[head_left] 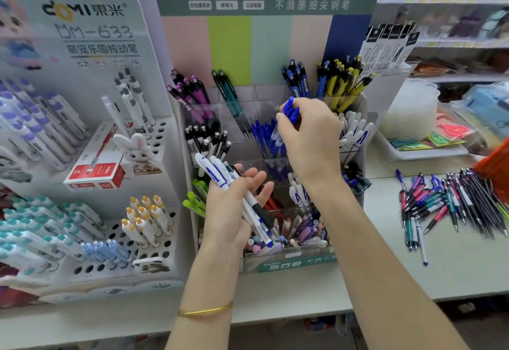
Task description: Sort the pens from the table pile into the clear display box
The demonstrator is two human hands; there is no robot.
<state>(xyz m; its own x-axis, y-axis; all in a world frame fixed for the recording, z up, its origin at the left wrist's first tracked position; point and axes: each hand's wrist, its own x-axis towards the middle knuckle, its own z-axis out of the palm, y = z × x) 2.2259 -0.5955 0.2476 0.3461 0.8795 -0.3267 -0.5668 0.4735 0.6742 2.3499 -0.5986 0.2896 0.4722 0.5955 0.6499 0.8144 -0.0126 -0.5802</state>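
At the centre of the frame the left hand [234, 212] lies palm up, its thumb and fingers curled round a bundle of white pens [217, 170]. Above it, the right hand [311, 140] pinches what seem to be several blue pens [290, 108] over a middle compartment of the display box [292, 263]. The pile [454, 203] lies on the table [454, 267] at the right.

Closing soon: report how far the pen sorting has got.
Done: box compartments hold pens grouped by colour. In hand: right hand holds blue pens over the blue compartment; left hand holds white pens. Left: a big pile on the table.
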